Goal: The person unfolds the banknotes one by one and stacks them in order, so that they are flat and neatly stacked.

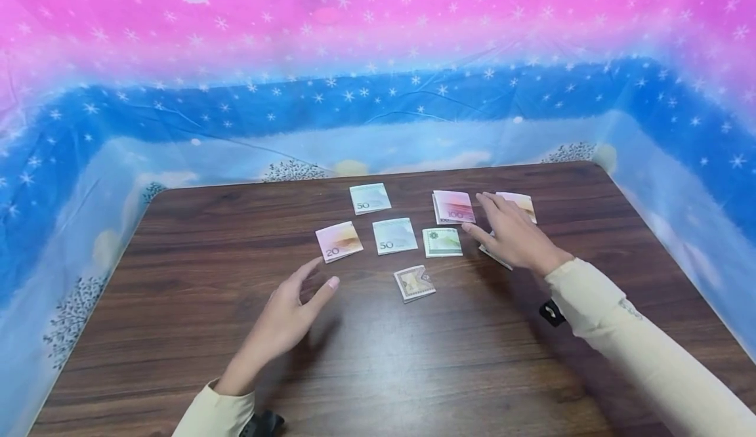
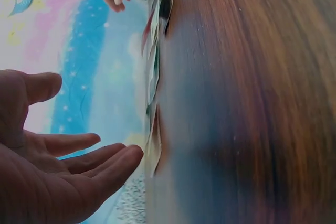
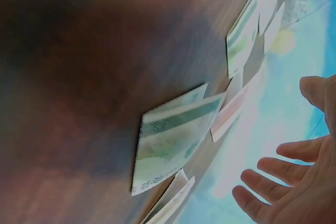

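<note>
Several folded banknotes lie on the wooden table. My left hand (image 1: 286, 315), fingers spread and holding nothing, is just in front of a pink-orange 20 note (image 1: 338, 241). Over the right-hand notes hovers my right hand (image 1: 516, 237), its fingers loosely extended in the right wrist view. Close to its fingertips are a red 100 note (image 1: 453, 207) and a green note (image 1: 443, 243). It partly hides an orange note (image 1: 524, 205) behind it and another note (image 1: 497, 260) below; the right wrist view shows a folded green note (image 3: 173, 140) standing partly open.
Two blue-green 50 notes, a rear one (image 1: 370, 198) and a front one (image 1: 395, 236), lie mid-table. Nearer is a brownish folded note (image 1: 415, 283). A pink and blue snowflake cloth (image 1: 354, 102) surrounds the dark wooden table (image 1: 195, 273) at the back and sides.
</note>
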The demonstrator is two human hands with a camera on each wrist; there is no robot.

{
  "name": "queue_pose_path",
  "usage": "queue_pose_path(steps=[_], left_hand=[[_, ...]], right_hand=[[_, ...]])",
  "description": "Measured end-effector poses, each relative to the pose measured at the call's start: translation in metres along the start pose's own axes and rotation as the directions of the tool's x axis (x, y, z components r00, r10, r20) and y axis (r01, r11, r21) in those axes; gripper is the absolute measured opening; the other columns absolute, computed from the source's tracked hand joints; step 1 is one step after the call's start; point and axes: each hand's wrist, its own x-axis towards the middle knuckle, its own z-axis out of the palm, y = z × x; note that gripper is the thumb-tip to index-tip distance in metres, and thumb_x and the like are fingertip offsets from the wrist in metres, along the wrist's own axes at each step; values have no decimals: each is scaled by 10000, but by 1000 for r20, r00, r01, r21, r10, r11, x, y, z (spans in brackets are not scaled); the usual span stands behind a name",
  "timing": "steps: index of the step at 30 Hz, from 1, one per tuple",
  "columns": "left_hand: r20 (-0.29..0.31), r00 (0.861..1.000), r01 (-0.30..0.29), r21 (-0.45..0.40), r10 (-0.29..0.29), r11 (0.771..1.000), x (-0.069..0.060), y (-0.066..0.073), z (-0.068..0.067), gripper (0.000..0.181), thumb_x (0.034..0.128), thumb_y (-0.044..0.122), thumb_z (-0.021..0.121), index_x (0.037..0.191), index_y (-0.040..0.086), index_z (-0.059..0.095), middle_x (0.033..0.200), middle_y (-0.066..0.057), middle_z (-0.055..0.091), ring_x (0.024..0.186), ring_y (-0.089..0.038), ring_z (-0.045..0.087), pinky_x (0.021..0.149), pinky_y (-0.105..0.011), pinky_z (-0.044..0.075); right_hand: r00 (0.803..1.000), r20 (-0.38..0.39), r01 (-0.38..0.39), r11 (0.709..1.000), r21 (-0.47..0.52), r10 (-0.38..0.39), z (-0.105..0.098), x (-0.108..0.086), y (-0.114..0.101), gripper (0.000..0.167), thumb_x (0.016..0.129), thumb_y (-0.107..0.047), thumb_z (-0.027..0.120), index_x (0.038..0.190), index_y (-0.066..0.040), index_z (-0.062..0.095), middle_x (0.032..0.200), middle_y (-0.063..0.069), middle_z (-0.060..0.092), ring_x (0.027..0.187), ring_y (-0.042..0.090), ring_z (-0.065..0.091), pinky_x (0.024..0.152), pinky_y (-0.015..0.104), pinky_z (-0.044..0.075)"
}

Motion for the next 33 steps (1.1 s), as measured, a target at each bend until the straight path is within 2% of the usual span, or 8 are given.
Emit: queue_pose_path(steps=[3, 6, 10, 13, 19, 23, 26, 33], left_hand=[[-5, 1000, 17, -100, -17, 995, 7, -3, 2, 615, 1040, 386, 576, 1505, 13, 426, 1420, -246, 548, 1295, -389, 549, 1087, -522, 463], [-6, 998, 55, -217, -57, 975, 13, -5, 5, 556, 1044, 322, 584, 1481, 2, 456, 1398, -225, 570, 1270, -358, 573, 1046, -476, 509], [29, 993, 115, -398, -113, 910, 18, -7, 7, 535, 1051, 266, 574, 1472, -39, 443, 1386, -257, 566, 1244, -363, 591, 1010, -410, 544], [70, 989, 151, -487, -134, 860, 21, -9, 6, 534, 1055, 257, 566, 1477, -42, 431, 1389, -273, 561, 1239, -369, 596, 1016, -386, 540], [150, 977, 212, -614, -152, 760, 25, -10, 9, 555, 1054, 295, 573, 1483, -23, 421, 1376, -274, 574, 1192, -323, 637, 986, -345, 556], [190, 968, 250, -669, -165, 700, 28, -10, 12, 555, 1049, 304, 584, 1476, -9, 417, 1380, -265, 577, 1197, -325, 636, 972, -336, 563], [206, 964, 262, -677, -165, 688, 28, -9, 13, 563, 1051, 310, 578, 1479, -14, 408, 1394, -267, 566, 1205, -326, 632, 976, -335, 561], [225, 964, 257, -672, -139, 695, 27, -8, 12, 574, 1057, 309, 563, 1486, -31, 390, 1416, -280, 541, 1214, -324, 626, 1013, -348, 538]], right_hand=[[1000, 9, -4, 1000, 1, 4, 0, 16, 3, 697, 1050, -365, 545, 1514, 102, 317, 1485, 342, 393, 1351, 497, 398, 1138, 626, 329], [1000, 20, -10, 1000, 12, 9, 1, 30, 4, 651, 1036, -287, 585, 1486, 122, 353, 1416, 357, 443, 1283, 504, 452, 1097, 629, 371], [998, 49, -52, 998, 36, 50, 3, 49, 7, 617, 1013, -216, 623, 1455, 143, 385, 1375, 362, 468, 1265, 495, 464, 1091, 617, 384], [995, 66, -83, 995, 63, 79, 5, 60, 10, 612, 988, -190, 662, 1423, 163, 415, 1336, 360, 494, 1245, 469, 477, 1076, 593, 405], [984, 96, -158, 983, 93, 149, 10, 75, 14, 608, 957, -201, 720, 1365, 179, 476, 1256, 336, 549, 1163, 411, 503, 1009, 558, 445], [981, 108, -171, 979, 110, 159, 14, 82, 18, 595, 936, -193, 748, 1317, 195, 508, 1203, 341, 588, 1076, 394, 541, 965, 538, 474], [982, 113, -169, 977, 129, 155, 16, 85, 22, 616, 907, -188, 780, 1290, 215, 516, 1181, 359, 605, 1038, 394, 561, 946, 526, 489], [965, 156, -236, 956, 177, 210, 16, 89, 27, 673, 873, -174, 801, 1312, 218, 474, 1297, 390, 529, 1208, 452, 519, 1083, 536, 431]])
